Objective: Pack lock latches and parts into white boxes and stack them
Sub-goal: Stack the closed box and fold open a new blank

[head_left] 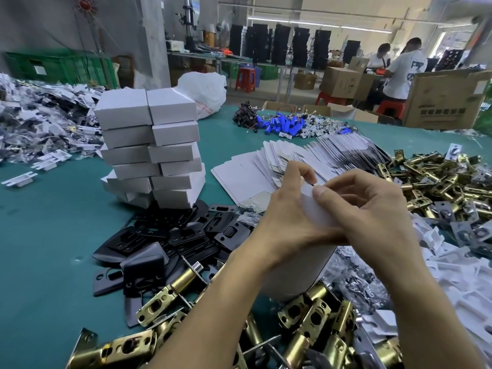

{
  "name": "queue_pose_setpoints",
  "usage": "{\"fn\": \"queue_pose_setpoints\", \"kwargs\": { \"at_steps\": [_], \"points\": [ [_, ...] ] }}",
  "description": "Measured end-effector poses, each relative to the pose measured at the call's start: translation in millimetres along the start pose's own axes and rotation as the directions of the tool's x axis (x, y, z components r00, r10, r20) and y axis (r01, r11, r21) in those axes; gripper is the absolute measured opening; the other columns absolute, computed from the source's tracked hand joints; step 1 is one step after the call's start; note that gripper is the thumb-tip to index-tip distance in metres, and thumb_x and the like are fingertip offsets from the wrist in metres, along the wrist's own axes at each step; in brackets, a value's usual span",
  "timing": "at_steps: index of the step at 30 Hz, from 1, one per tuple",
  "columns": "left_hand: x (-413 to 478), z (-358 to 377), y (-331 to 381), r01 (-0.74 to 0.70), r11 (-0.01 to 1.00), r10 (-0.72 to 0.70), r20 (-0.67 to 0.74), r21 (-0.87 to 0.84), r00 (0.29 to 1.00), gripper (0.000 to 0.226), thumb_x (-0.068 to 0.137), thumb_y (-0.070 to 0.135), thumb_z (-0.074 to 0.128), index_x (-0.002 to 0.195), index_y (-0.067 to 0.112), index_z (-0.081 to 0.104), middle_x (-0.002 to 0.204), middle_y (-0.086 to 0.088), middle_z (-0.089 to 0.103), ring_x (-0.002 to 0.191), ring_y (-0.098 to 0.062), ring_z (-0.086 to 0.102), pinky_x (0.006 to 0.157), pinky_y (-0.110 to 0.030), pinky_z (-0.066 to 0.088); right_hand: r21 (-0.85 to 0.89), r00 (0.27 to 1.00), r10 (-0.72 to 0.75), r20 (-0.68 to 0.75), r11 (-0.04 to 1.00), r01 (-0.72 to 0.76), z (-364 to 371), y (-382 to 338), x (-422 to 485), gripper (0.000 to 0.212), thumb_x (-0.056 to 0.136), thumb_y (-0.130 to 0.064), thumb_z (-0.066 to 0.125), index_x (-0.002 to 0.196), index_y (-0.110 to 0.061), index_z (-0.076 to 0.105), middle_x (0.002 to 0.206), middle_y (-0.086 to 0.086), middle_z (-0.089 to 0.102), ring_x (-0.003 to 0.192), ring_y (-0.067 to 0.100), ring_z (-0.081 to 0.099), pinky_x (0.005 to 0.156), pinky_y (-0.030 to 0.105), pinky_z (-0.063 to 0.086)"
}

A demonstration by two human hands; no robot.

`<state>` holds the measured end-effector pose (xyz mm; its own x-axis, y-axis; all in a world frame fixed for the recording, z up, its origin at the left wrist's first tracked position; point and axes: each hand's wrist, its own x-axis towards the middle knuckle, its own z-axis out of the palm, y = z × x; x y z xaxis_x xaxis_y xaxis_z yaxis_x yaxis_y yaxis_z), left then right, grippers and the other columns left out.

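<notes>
Table [48, 235] seemingly bare left; box stack [151, 145] blocks ahead.

Teal worktop [48, 235] all round, plain white boxes [149, 145], black plates [170, 235], shiny brass-gold latches [436, 182], bright blue batteries [279, 125], red stool [246, 78], green crate [58, 65].

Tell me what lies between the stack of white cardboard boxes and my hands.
In the head view, a pile of flat black metal plates lies there on the teal table.
</notes>
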<state>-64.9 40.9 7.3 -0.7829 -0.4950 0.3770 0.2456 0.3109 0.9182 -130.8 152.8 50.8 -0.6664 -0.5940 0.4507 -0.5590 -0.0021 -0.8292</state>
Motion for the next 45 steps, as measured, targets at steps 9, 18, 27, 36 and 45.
{"fn": "queue_pose_setpoints", "kwargs": {
  "at_steps": [9,18,27,36,45],
  "points": [
    [-2,0,7,-0.032,0.989,0.032,-0.004,0.148,0.999,0.078,0.059,0.030,0.092,0.102,0.036,0.028,0.100,-0.004,0.070,0.085,-0.017,0.069,0.075,-0.044,0.060,-0.054,0.997,-0.078,-0.003,0.996,0.077,-2,-2,2,0.013,0.079,-0.012,0.078,0.077,-0.025,0.075,0.073,-0.014,0.073,0.071,0.003,0.070,0.066,0.014,0.051],
    [-1,2,1,-0.049,0.985,0.048,0.009,0.168,0.999,0.076,0.060,0.025,0.090,0.101,0.034,0.027,0.087,-0.001,0.070,0.067,-0.008,0.059,0.063,-0.035,0.057,-0.198,0.991,-0.124,0.049,0.971,0.132,-4,-6,6,0.012,0.078,-0.010,0.077,0.074,-0.021,0.074,0.068,-0.014,0.071,0.071,-0.006,0.067,0.066,0.004,0.045],
    [-1,-6,3,-0.097,0.989,0.105,-0.063,0.114,0.992,0.063,0.056,0.038,0.082,0.093,0.037,0.031,0.082,0.001,0.062,0.065,-0.001,0.053,0.058,-0.021,0.050,-0.087,0.968,-0.048,0.245,0.994,0.071,-9,-4,4,0.015,0.075,-0.030,0.078,0.090,-0.031,0.078,0.084,-0.015,0.075,0.086,0.000,0.070,0.077,0.024,0.055],
    [-1,-14,14,-0.098,0.995,0.092,-0.181,-0.026,0.979,0.065,0.060,0.031,0.093,0.097,0.038,0.040,0.098,0.003,0.058,0.082,-0.010,0.061,0.068,-0.036,0.060,0.061,0.995,-0.075,0.060,0.996,0.071,-12,3,3,0.019,0.083,-0.025,0.073,0.100,-0.036,0.072,0.086,-0.003,0.072,0.069,0.016,0.073,0.064,0.046,0.061],
    [0,-19,17,-0.105,0.978,0.082,-0.127,-0.182,0.989,0.035,0.072,0.024,0.083,0.098,0.035,0.063,0.093,0.014,0.066,0.083,-0.007,0.062,0.074,-0.033,0.057,0.184,0.991,-0.099,0.088,0.979,0.082,-10,2,3,0.017,0.081,-0.031,0.067,0.097,-0.032,0.073,0.089,0.000,0.075,0.075,0.022,0.075,0.067,0.040,0.063]
  ]
}}
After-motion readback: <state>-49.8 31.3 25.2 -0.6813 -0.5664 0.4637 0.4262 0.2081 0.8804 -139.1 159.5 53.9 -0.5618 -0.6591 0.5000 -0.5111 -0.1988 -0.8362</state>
